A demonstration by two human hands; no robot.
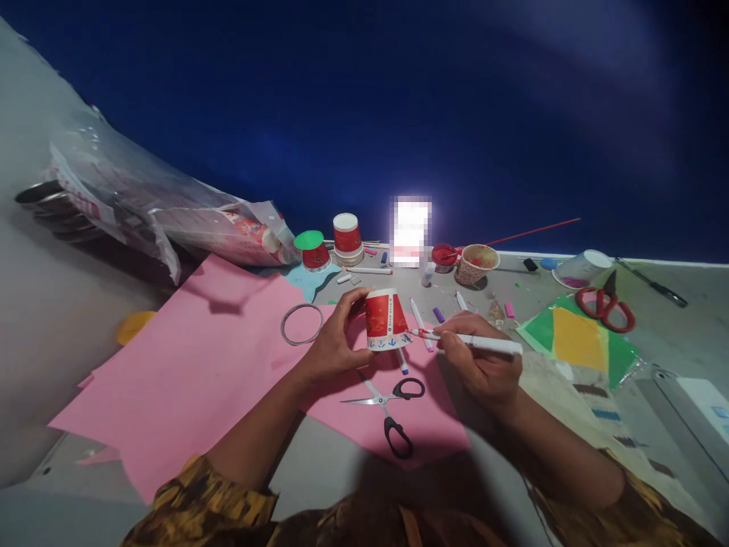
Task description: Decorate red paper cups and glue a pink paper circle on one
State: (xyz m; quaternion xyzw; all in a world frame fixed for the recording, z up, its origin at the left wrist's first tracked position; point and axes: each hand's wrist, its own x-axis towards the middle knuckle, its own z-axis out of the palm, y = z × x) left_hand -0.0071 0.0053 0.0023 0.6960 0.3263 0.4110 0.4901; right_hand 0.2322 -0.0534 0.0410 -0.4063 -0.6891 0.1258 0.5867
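Note:
My left hand (pixel 337 334) grips a red paper cup (pixel 377 317), thumb low and fingers at the top, its narrow end up. Small blue arrow-like marks run along the cup's white band near the rim. In my right hand (pixel 481 365) is a white marker (pixel 484 344) with a red tip, held like a pen. Its tip is at or very near the cup's lower right edge; contact cannot be made out. Below the cup, black-handled scissors (pixel 380 399) lie spread open on pink paper (pixel 399 433). Another marker (pixel 402 361) lies partly behind the cup.
Left of my hand lies a tape ring (pixel 301 324). Behind stand a green-topped cup (pixel 313 251), stacked cups (pixel 347 239), a glowing blurred screen (pixel 411 232) and a stained cup (pixel 477 266). Red-handled scissors (pixel 604 308) rest on green and yellow sheets (pixel 581 338) at right.

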